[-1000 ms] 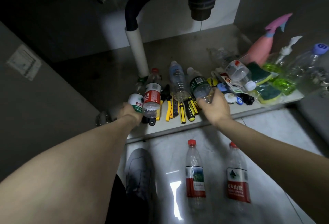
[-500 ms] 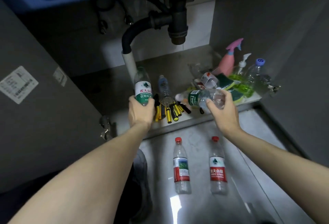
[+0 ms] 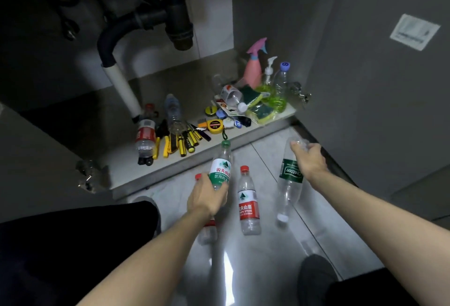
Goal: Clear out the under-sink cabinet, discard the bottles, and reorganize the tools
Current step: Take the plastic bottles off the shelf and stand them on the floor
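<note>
Each hand, left and right, grips 1 bottle; both should be lowered flat beside the red-label bottle, clear of rolling.

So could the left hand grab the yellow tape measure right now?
Probably not: the left hand is shut on a green-label bottle. The tape measure lies uncovered at the shelf front.

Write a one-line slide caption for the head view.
Each hand holds an empty bottle over the floor: left hand the green-capped bottle, right hand the green-labelled bottle; tools remain in the cabinet.
</note>
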